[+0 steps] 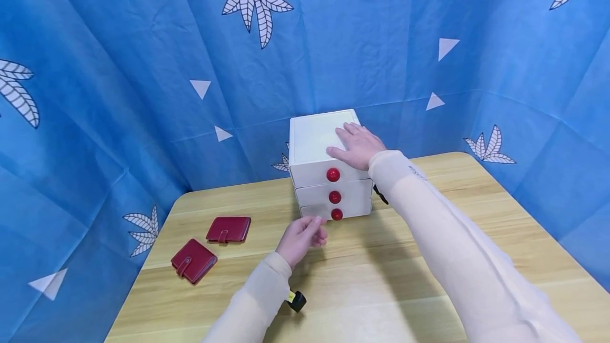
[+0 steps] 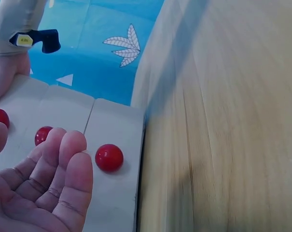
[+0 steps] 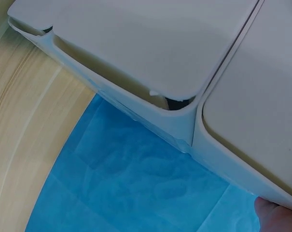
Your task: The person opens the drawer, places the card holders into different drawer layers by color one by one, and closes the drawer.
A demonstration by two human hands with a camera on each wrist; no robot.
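The right hand (image 1: 358, 145) lies flat, fingers apart, on the white plastic three-drawer box (image 1: 314, 136) at the table's twelve o'clock. The left hand (image 1: 301, 237), fingers loose and holding nothing, is just beside the bottom round red knob (image 1: 337, 214).

Wallets: two red wallets lay at the lower left of the head view, one (image 1: 229, 229) farther back, the other (image 1: 193, 261) nearer and just left of it, close but apart.
Table: a light wooden table (image 1: 429, 279) filled the lower frame.
Backdrop: blue cloth (image 1: 143, 68) with white leaves and triangles hung behind.
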